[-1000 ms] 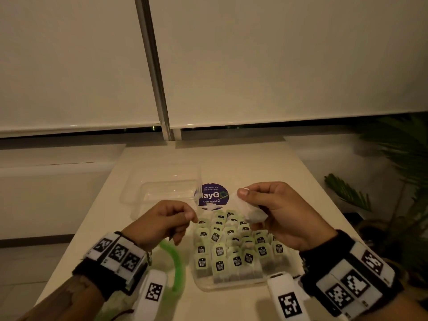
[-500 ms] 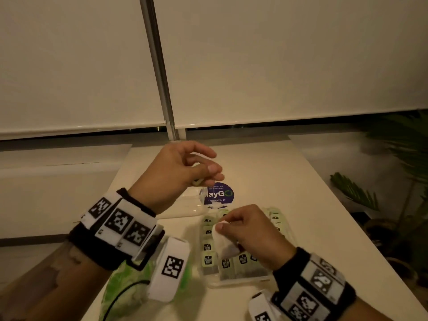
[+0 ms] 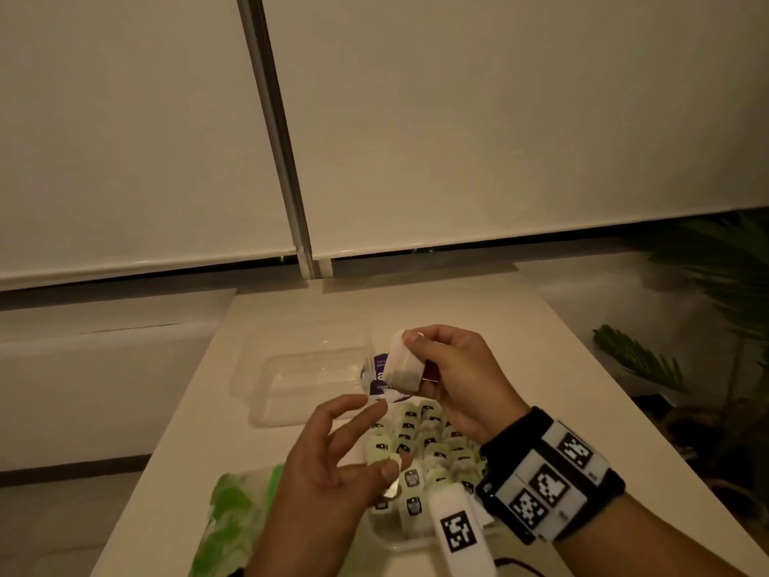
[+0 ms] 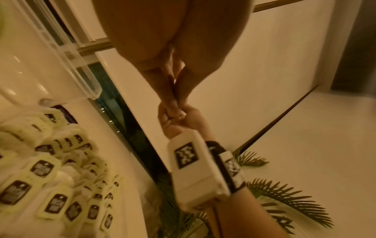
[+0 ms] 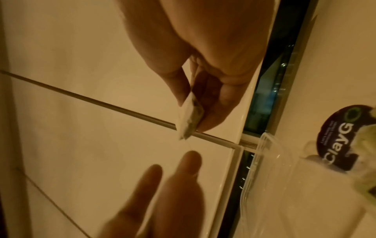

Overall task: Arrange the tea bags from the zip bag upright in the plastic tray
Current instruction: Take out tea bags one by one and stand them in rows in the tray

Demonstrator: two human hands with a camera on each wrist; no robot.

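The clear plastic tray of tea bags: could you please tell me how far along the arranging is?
Mostly done: the clear plastic tray holds many green-tagged tea bags standing upright in rows. In hand: the right hand pinches one white paper tea bag above the tray, the left hand open beneath. Left: seating that bag; the green zip bag lies alongside, contents unclear.

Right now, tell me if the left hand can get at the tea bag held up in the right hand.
Probably yes: the left hand hovers open just below the tea bag, nothing between them.
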